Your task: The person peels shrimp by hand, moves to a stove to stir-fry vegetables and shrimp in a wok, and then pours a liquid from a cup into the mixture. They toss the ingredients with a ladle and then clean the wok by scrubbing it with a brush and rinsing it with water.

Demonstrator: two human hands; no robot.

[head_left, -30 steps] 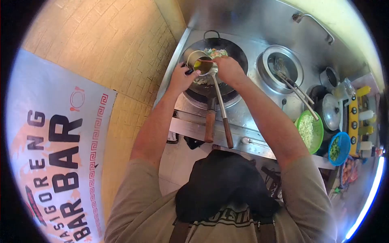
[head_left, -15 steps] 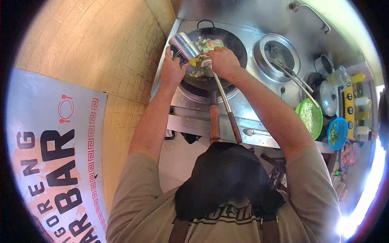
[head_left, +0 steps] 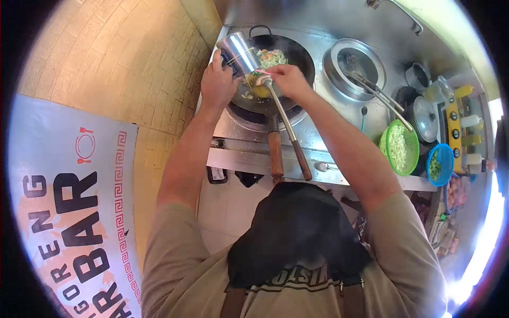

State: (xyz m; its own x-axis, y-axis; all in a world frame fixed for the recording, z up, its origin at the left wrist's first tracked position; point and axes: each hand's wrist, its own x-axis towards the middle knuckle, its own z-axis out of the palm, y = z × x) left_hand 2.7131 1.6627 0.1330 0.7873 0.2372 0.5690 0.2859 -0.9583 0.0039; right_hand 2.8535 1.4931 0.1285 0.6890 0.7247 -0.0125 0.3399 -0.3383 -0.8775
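My left hand [head_left: 218,89] grips a shiny metal mug [head_left: 241,52] by its dark handle side, tipped over the wok [head_left: 300,57]. At the mug's mouth, my right hand [head_left: 289,82] pinches a thin pink stick [head_left: 262,71]; its far end is hidden. Yellow beaten egg [head_left: 261,91] spreads in the near part of the wok below the mug. Chopped vegetables [head_left: 272,57] are heaped toward the far side. A long-handled wok ladle [head_left: 285,116] rests in the wok, untouched, its wooden grip lying beside the wok's wooden handle [head_left: 275,153].
Right of the wok sits a round metal pot [head_left: 328,71] with tongs [head_left: 379,95] across it. A green basket of shredded cabbage [head_left: 388,146] and a blue basket of greens [head_left: 446,173] stand near the counter's right edge. A tiled wall [head_left: 154,79] rises on the left.
Yellow egg has run from the mug and spread on the wok's near side. The mug is tipped with its mouth lower, and my right hand has shifted slightly along its rim.
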